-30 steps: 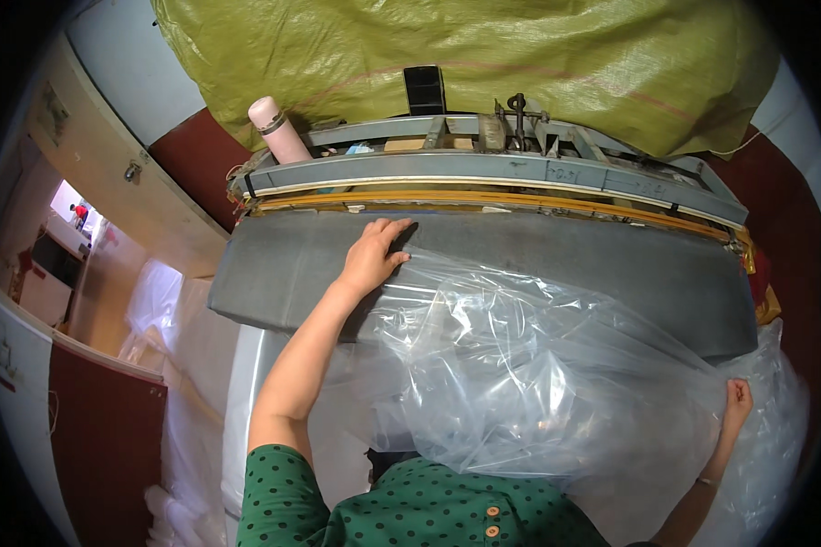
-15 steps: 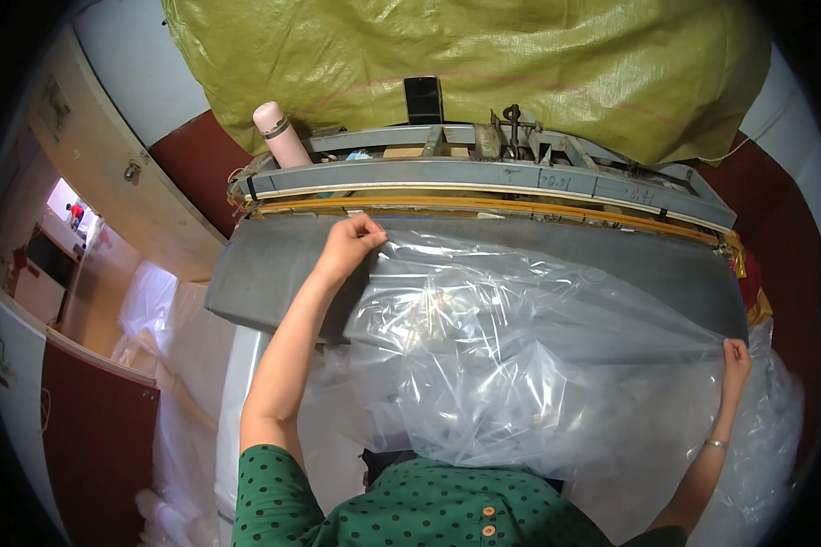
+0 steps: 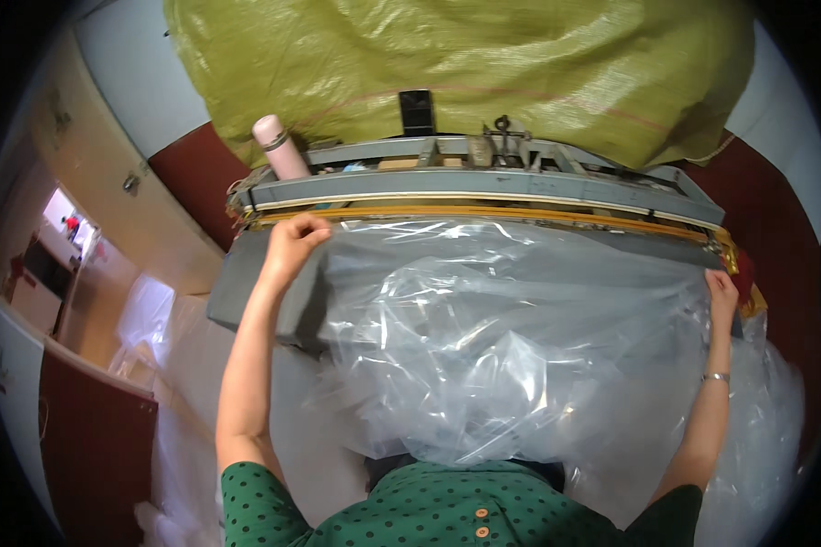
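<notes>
Left hand (image 3: 294, 244) at far left, fingers clamped on corner of large clear crinkled plastic bag (image 3: 511, 356). Bag spread wide over grey flat machine bed (image 3: 246, 292), glossy, wrinkled, bunched near body, far edge just beside long yellow-edged grey metal bar (image 3: 483, 196). Right hand (image 3: 722, 294) at right edge, fingers together, gripping bag's side.

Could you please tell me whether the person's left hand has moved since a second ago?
Yes. The left hand, gripping the clear plastic bag, has moved up toward the long grey metal sealing bar.
</notes>
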The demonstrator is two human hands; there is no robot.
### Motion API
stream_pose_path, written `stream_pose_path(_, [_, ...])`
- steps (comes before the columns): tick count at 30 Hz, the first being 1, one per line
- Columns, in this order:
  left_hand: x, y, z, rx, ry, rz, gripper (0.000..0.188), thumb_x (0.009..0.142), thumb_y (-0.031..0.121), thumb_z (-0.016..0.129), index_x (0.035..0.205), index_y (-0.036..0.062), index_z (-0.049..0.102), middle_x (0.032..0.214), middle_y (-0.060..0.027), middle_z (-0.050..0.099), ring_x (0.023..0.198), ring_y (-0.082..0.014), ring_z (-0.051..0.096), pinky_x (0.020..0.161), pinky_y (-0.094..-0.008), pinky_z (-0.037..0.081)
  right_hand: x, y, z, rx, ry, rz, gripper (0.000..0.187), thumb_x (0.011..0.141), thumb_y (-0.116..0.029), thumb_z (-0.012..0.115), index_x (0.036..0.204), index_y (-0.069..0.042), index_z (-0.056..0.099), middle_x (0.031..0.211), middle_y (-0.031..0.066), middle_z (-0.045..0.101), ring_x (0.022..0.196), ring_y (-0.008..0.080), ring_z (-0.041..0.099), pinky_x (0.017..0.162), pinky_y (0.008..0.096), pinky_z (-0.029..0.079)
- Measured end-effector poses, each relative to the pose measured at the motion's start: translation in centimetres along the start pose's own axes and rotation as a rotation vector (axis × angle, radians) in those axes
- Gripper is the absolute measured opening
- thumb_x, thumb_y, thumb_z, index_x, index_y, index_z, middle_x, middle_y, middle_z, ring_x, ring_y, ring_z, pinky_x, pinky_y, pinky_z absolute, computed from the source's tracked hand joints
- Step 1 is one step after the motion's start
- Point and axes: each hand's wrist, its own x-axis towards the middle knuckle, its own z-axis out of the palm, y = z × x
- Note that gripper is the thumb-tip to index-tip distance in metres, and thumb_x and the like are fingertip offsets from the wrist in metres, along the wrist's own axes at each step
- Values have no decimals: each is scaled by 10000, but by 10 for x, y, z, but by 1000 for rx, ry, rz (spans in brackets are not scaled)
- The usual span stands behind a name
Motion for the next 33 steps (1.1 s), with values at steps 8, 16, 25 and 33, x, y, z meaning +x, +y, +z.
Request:
stream_pose_path(8, [26,21,-10,-527,388,-157,75,847,103,545,795,50,551,708,0,547,654,-96,530,624,-220,415,46,-45,52,403,100,301,169,873,-176,566,780,-36,587,648,-46,513,576,47,433,505,213,335])
stream_pose_path(16, [34,2,17,701,829,202,141,898,165,456,909,27,428,772,-237,561,731,-419,550,591,-467,420,26,-97,105,-712,310,-199,167,897,-269,460,868,-119,527,774,186,592,768,393,566,611,444,437])
stream_pose_path(25, [34,-102,56,-106,687,-68,115,875,81,474,776,24,467,621,-36,489,552,-114,455,544,-268,398,17,-22,138,-290,144,-31,212,873,-269,523,844,-59,536,688,145,567,644,308,549,609,364,428])
stream_pose_path(33, [66,-137,67,-104,664,-22,163,889,96,480,735,47,460,601,1,461,536,-78,393,509,-237,357,38,1,170,-91,156,33,202,858,-230,565,817,-34,541,619,70,528,575,149,488,580,295,411])
